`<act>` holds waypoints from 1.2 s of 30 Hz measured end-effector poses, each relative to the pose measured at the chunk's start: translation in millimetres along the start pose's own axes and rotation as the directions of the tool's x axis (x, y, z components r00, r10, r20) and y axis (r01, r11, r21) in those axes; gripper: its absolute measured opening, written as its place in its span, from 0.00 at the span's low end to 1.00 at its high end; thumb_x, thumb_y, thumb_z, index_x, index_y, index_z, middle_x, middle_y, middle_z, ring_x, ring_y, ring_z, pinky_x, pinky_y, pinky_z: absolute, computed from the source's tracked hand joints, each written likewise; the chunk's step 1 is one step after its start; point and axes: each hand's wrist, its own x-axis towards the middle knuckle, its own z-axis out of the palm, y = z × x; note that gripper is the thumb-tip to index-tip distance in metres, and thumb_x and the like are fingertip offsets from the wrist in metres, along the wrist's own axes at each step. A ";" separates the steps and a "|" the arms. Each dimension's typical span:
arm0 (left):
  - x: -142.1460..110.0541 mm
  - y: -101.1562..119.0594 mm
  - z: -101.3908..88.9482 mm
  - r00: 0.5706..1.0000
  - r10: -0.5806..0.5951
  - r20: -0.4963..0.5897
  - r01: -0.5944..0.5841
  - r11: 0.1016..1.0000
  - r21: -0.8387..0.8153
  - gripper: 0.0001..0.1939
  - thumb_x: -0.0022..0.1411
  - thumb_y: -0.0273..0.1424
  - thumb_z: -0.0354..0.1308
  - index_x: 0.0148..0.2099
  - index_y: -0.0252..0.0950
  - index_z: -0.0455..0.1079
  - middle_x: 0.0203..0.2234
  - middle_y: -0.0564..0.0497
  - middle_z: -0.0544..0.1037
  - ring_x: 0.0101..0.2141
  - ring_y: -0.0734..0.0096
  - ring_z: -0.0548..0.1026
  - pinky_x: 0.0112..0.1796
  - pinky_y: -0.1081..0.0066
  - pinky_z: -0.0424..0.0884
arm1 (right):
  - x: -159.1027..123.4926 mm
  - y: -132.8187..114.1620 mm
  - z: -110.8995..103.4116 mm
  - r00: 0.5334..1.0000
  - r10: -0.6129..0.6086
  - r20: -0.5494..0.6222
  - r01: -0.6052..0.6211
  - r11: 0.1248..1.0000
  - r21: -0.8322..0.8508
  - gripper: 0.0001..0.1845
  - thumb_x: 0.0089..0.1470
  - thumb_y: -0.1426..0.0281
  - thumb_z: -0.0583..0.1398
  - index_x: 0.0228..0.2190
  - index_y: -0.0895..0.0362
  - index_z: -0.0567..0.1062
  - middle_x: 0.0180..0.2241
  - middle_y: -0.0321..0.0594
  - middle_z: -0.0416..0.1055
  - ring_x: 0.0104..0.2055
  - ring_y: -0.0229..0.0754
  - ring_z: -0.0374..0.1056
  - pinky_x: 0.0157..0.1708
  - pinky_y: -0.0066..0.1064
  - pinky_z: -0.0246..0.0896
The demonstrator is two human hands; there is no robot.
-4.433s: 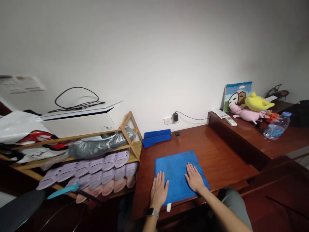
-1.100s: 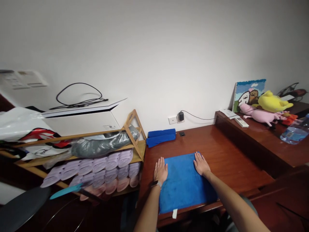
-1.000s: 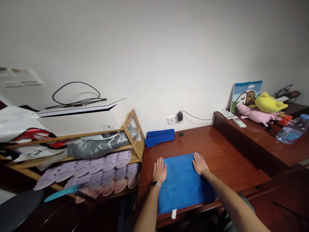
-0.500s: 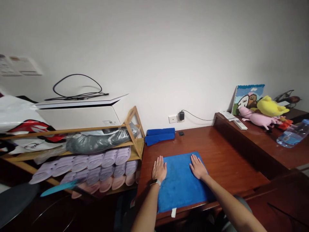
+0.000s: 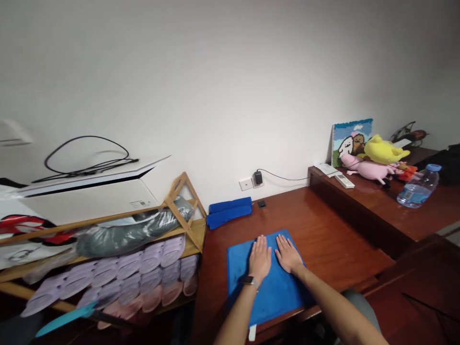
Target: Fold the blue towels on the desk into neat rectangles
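Observation:
A blue cloth lies spread flat on the brown wooden desk, a white tag sticking out at its near edge. My left hand rests palm down on the middle of the cloth, fingers stretched out, a watch on the wrist. To its right, my right hand lies flat near the cloth's far right part, fingers extended. Neither hand holds anything. Behind the cloth, two rolled or folded blue cloths lie side by side against the wall.
At left stands a wooden rack with purple slippers, a white box and a black cable. On the raised right-hand surface are plush toys, a remote control and a water bottle. A black plug sits in the wall socket.
My left hand has slid right from the cloth's left edge onto its middle, closer to my right hand. The right hand remains flat on the cloth. The camera view has turned slightly.

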 end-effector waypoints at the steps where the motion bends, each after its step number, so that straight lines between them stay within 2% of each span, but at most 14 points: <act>1: 5.8 15.5 4.4 0.999 0.023 0.030 -0.022 1.000 -0.023 0.31 0.77 0.40 0.33 0.76 0.34 0.52 0.72 0.44 0.59 0.72 0.62 0.55 0.70 0.55 0.54 | 0.6 0.2 0.7 1.000 -0.007 0.007 0.007 1.000 -0.005 0.39 0.69 0.58 0.35 0.72 0.67 0.49 0.75 0.47 0.39 0.77 0.46 0.34 0.75 0.43 0.29; 4: 18.2 39.5 14.2 0.993 0.059 0.098 -0.053 0.997 -0.063 0.32 0.77 0.42 0.33 0.75 0.35 0.53 0.73 0.45 0.59 0.72 0.63 0.54 0.71 0.56 0.53 | 3.1 0.6 3.3 0.999 -0.026 0.026 0.027 0.999 -0.018 0.37 0.68 0.62 0.37 0.72 0.66 0.50 0.75 0.46 0.40 0.77 0.47 0.34 0.75 0.44 0.29; 7: 19.7 33.3 16.9 0.992 0.065 0.110 -0.057 0.996 -0.073 0.33 0.77 0.44 0.32 0.76 0.36 0.53 0.73 0.46 0.58 0.72 0.63 0.53 0.71 0.56 0.52 | 4.8 0.5 4.8 1.000 -0.013 0.011 0.013 1.000 -0.005 0.37 0.68 0.62 0.37 0.72 0.65 0.50 0.75 0.45 0.41 0.77 0.47 0.35 0.75 0.44 0.30; 10: 9.3 7.5 14.3 0.995 0.006 0.102 -0.002 0.999 -0.040 0.35 0.77 0.47 0.31 0.75 0.34 0.54 0.73 0.44 0.58 0.72 0.60 0.54 0.70 0.54 0.53 | 4.4 0.0 4.0 1.000 -0.002 -0.007 0.002 1.000 0.020 0.39 0.69 0.58 0.36 0.73 0.65 0.50 0.75 0.46 0.40 0.77 0.47 0.34 0.75 0.43 0.29; 16: -35.9 -72.0 3.9 0.977 -0.209 0.025 0.208 0.977 0.048 0.35 0.76 0.47 0.35 0.76 0.34 0.52 0.72 0.41 0.58 0.72 0.55 0.55 0.69 0.50 0.55 | 2.2 0.4 0.5 1.000 0.011 0.015 -0.011 1.000 0.024 0.40 0.69 0.55 0.36 0.73 0.65 0.49 0.75 0.45 0.39 0.78 0.45 0.33 0.75 0.43 0.27; 18: -49.1 -88.7 -0.1 0.970 -0.243 0.009 0.242 0.968 0.066 0.35 0.76 0.46 0.36 0.76 0.33 0.52 0.72 0.40 0.58 0.72 0.56 0.56 0.69 0.51 0.55 | 1.3 0.1 -0.8 1.000 0.015 0.024 -0.016 1.000 0.014 0.40 0.69 0.55 0.36 0.73 0.66 0.48 0.75 0.45 0.39 0.78 0.45 0.33 0.75 0.42 0.27; 20: -57.1 -95.5 -4.7 0.967 -0.257 0.007 0.255 0.964 0.074 0.34 0.76 0.45 0.36 0.75 0.31 0.54 0.72 0.40 0.59 0.71 0.57 0.56 0.69 0.54 0.55 | 0.4 -0.7 -2.1 0.999 0.022 0.031 -0.022 1.000 0.006 0.40 0.69 0.56 0.36 0.73 0.67 0.48 0.75 0.47 0.39 0.78 0.45 0.33 0.74 0.42 0.27; 24: -62.7 -85.7 -15.2 0.965 -0.259 -0.037 0.261 0.961 0.087 0.33 0.77 0.41 0.35 0.73 0.28 0.59 0.70 0.38 0.64 0.70 0.58 0.59 0.69 0.55 0.55 | -0.8 -2.5 -3.4 0.999 0.031 0.037 -0.031 1.000 -0.005 0.40 0.69 0.55 0.36 0.73 0.67 0.48 0.76 0.47 0.39 0.78 0.45 0.33 0.74 0.41 0.27; 26: -65.2 -69.9 -19.5 0.973 -0.221 -0.072 0.227 0.970 0.087 0.32 0.77 0.39 0.33 0.73 0.30 0.59 0.69 0.40 0.65 0.70 0.58 0.60 0.69 0.54 0.56 | -0.9 -2.8 -3.3 0.999 0.029 0.045 -0.029 0.999 -0.014 0.40 0.69 0.55 0.36 0.73 0.67 0.48 0.76 0.46 0.39 0.78 0.45 0.33 0.74 0.41 0.27; 28: -68.7 -46.8 -20.9 0.988 -0.129 -0.084 0.134 0.989 0.063 0.31 0.78 0.39 0.34 0.74 0.33 0.56 0.70 0.42 0.63 0.71 0.60 0.58 0.69 0.54 0.56 | -0.8 -2.6 -2.9 0.998 0.028 0.048 -0.027 0.999 -0.025 0.41 0.69 0.56 0.36 0.73 0.68 0.48 0.76 0.47 0.39 0.78 0.46 0.33 0.74 0.41 0.27; 32: -76.4 0.9 -14.6 0.996 0.088 0.015 -0.087 0.996 -0.027 0.30 0.78 0.41 0.36 0.77 0.40 0.49 0.74 0.49 0.56 0.73 0.64 0.53 0.70 0.55 0.54 | -1.1 -0.9 -0.6 0.999 0.019 0.029 -0.018 0.999 -0.027 0.40 0.69 0.57 0.37 0.73 0.67 0.48 0.76 0.48 0.39 0.78 0.45 0.33 0.74 0.42 0.27; 34: -81.3 10.6 -10.9 0.992 0.098 0.083 -0.094 0.994 -0.049 0.31 0.78 0.43 0.36 0.77 0.42 0.46 0.74 0.50 0.55 0.73 0.63 0.52 0.70 0.54 0.54 | -0.9 0.9 1.6 1.000 0.012 0.023 -0.011 1.000 -0.021 0.40 0.69 0.56 0.36 0.73 0.65 0.48 0.76 0.47 0.40 0.78 0.45 0.33 0.74 0.41 0.27; 36: -88.2 7.5 -10.1 0.991 0.059 0.122 -0.054 0.998 -0.042 0.32 0.78 0.44 0.35 0.78 0.42 0.44 0.74 0.50 0.55 0.73 0.61 0.52 0.70 0.52 0.54 | 0.1 3.1 3.9 1.000 0.006 0.022 -0.006 1.000 -0.014 0.40 0.69 0.55 0.36 0.73 0.64 0.48 0.76 0.46 0.40 0.78 0.44 0.33 0.74 0.41 0.27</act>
